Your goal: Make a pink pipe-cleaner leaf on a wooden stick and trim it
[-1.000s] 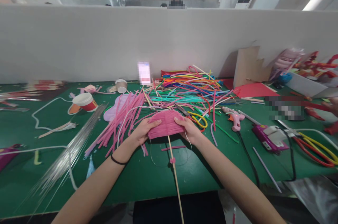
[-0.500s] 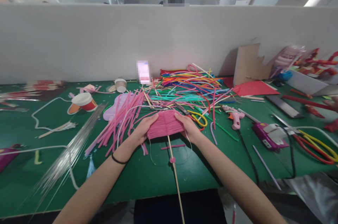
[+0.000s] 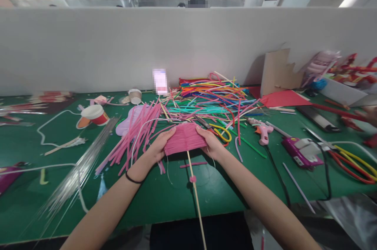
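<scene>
Between my two hands is a pink panel of pipe cleaners laid side by side [image 3: 185,138], held above the table. My left hand [image 3: 161,144] grips its left edge, thumb on top and fingers mostly hidden beneath. On the right edge my right hand [image 3: 212,142] has the same hold. A thin wooden stick [image 3: 196,203] runs from under the panel's near edge down toward my lap, with a small pink knot [image 3: 192,179] around it. Fine wire ends [image 3: 168,171] hang from the panel's lower corners.
Pink pipe cleaners [image 3: 132,144] lie left of my hands, multicoloured ones [image 3: 212,92] behind. Scissors [image 3: 220,133] and a pink glue gun [image 3: 264,133] lie rightward, near a purple power strip [image 3: 300,155]. Silver wires [image 3: 79,171] and a paper cup [image 3: 96,114] are left. Another person's hand [image 3: 371,118] shows far right.
The panel and both my hands stay almost in place. The view shifts very slightly.
</scene>
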A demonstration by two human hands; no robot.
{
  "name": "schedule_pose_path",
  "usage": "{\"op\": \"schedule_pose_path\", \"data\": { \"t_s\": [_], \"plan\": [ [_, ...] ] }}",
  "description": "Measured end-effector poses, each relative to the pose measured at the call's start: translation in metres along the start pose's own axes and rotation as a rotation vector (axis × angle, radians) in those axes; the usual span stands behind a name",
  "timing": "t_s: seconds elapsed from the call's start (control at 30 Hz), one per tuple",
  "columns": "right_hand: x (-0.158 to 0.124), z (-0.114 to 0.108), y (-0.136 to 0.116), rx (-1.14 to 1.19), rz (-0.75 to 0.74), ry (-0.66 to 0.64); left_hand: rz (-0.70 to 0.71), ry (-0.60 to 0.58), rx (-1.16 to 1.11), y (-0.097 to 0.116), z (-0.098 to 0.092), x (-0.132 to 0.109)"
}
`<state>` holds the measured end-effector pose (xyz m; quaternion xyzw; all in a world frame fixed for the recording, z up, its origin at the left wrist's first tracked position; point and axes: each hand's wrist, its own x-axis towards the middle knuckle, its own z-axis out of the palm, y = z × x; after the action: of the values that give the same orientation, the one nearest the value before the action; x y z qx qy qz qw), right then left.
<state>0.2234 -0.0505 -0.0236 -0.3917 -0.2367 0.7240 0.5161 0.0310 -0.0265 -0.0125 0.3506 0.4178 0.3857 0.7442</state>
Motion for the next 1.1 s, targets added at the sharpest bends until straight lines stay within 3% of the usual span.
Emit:
{"op": "schedule_pose_path", "data": {
  "t_s": [0.17, 0.47, 0.6, 0.8, 0.93, 1.1],
  "plan": [
    [-0.002, 0.001, -0.002, -0.102, -0.042, 0.065, 0.048, 0.084, 0.121, -0.001, -0.001, 0.0],
    [0.001, -0.002, -0.004, -0.066, 0.011, 0.081, 0.013, 0.01, 0.035, -0.002, -0.002, 0.003],
    [0.002, -0.002, -0.002, -0.083, -0.087, 0.093, 0.017, 0.033, 0.084, 0.0, 0.0, 0.0],
    [-0.002, -0.005, -0.01, -0.083, -0.217, 0.211, 0.154, -0.043, 0.223, 0.002, -0.004, -0.001],
    [-0.002, -0.011, -0.016, -0.082, -0.221, 0.279, 0.24, 0.017, 0.431, 0.001, -0.007, 0.0],
    [-0.002, -0.011, -0.016, -0.074, -0.22, 0.261, 0.358, 0.101, 0.516, 0.002, -0.009, -0.001]
  ]
}}
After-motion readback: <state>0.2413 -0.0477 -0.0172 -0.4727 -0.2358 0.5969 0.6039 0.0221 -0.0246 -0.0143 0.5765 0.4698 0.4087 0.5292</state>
